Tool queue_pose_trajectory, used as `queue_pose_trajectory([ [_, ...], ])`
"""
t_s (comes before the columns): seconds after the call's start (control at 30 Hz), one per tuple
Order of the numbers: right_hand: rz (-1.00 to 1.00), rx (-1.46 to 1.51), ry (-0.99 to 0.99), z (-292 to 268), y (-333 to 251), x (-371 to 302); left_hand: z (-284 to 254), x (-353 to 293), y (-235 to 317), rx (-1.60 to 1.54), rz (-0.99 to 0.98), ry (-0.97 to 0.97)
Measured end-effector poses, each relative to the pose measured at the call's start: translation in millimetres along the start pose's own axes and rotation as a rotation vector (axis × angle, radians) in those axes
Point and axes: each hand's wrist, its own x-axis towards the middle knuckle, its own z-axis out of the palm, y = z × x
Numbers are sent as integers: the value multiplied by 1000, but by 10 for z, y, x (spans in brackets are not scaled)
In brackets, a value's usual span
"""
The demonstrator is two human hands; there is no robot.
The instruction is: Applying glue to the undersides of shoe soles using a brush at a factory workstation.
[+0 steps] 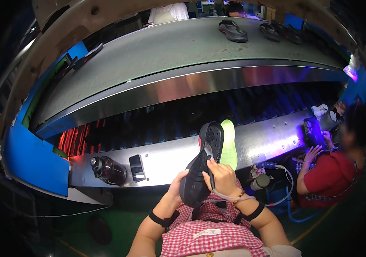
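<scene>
Centrally, a black shoe (200, 165) was held up on end between both hands, its studded sole turned toward the camera and its toe pointing up and a little right. Against the far side of that sole lay a lime-green insole (229, 143), its rounded tip level with the shoe's toe. The left hand (177, 185) cupped the heel end from below and from the left, fingers curled around the dark upper. The right hand (222, 174) closed on the shoe's right edge, thumb pressed on the sole and fingers wrapped behind; whether those fingers also pinched the insole could not be told. Both wrists wore black bands, and a beaded bracelet (238, 196) sat on the right one. Below the hands spread a red-and-white checked apron (211, 233).

Just beyond the left hand, on a metal ledge (166, 158), lay a dark phone (137, 167), and further left a dark water bottle (107, 170) on its side. Well beyond the hands ran a grey conveyor belt (170, 51) carrying black sandals (233, 30). To the right of the right hand, a person in a red shirt (331, 175) handled a black shoe under violet light (313, 132).
</scene>
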Motion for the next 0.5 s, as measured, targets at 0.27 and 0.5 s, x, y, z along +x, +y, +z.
queue_pose_trajectory([
  [0.27, 12, 483, -204, -351, -362, -186, -269, -123, 156, 76, 100, 61],
  [0.5, 705, 1531, -30, -752, 151, -270, -582, -311, 84, -182, 115, -50],
])
